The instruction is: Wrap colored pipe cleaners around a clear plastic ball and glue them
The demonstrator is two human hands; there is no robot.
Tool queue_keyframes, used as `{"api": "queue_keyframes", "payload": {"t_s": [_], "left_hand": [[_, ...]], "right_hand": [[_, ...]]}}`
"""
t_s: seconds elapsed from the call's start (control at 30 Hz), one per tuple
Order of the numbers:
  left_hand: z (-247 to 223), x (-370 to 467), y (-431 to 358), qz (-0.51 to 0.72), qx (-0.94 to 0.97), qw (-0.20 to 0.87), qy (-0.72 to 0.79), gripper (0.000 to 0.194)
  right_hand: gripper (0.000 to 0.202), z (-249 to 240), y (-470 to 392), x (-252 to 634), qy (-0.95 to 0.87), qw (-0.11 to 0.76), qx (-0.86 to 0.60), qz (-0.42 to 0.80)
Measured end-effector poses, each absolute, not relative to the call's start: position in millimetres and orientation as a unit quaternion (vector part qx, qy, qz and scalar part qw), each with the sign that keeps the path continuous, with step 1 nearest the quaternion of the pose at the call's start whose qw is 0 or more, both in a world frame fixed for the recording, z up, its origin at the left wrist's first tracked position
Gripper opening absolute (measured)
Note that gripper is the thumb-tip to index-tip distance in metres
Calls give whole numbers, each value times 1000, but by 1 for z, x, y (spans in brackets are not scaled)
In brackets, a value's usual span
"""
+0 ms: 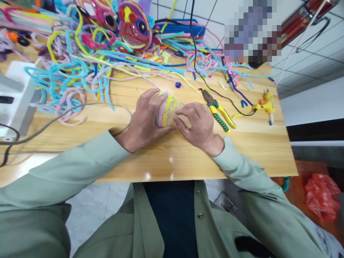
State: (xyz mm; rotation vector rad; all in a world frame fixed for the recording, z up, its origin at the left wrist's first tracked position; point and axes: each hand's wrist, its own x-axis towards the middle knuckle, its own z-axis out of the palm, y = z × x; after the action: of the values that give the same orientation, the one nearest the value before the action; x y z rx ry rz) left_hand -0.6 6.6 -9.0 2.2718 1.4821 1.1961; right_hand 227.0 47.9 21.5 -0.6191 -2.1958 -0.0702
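Note:
My left hand (145, 120) is wrapped round a clear plastic ball (167, 110) that has lilac, yellow and blue pipe cleaners wound over its surface. Thumb below and fingers above, it keeps the ball just over the wooden table. At the ball's right side my right hand (197, 123) is closed, with thumb and forefinger pinched close to the clear wall. What sits between those fingertips is too small to make out. To the right lie pliers (219, 110) with green and yellow handles. A small dark purple coil (178, 85) rests behind the ball.
Tangled pipe cleaners (72, 77) cover the back and left of the table (172, 165). Among them stands a decorated clear ball with a face (135, 27). A yellow glue gun (266, 104) lies at right, its black cord running backward. A white box (20, 96) stands at left with grey cables.

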Motion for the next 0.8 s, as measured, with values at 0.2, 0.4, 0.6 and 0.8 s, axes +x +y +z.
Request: {"api": "queue_keyframes", "payload": {"t_s": [0.2,0.4,0.6,0.8], "left_hand": [[-12,-1,7,388,779,62,489,89],[-15,-4,9,376,797,-3,472,78],[-12,-3,9,393,792,-36,467,76],[-9,-8,11,384,780,41,492,92]], "right_hand": [[11,24,48,220,-885,379,-270,-16],[12,25,48,213,-889,345,-302,-12],[12,19,50,215,-886,348,-304,-44],[20,29,58,224,-864,387,-321,25]]}}
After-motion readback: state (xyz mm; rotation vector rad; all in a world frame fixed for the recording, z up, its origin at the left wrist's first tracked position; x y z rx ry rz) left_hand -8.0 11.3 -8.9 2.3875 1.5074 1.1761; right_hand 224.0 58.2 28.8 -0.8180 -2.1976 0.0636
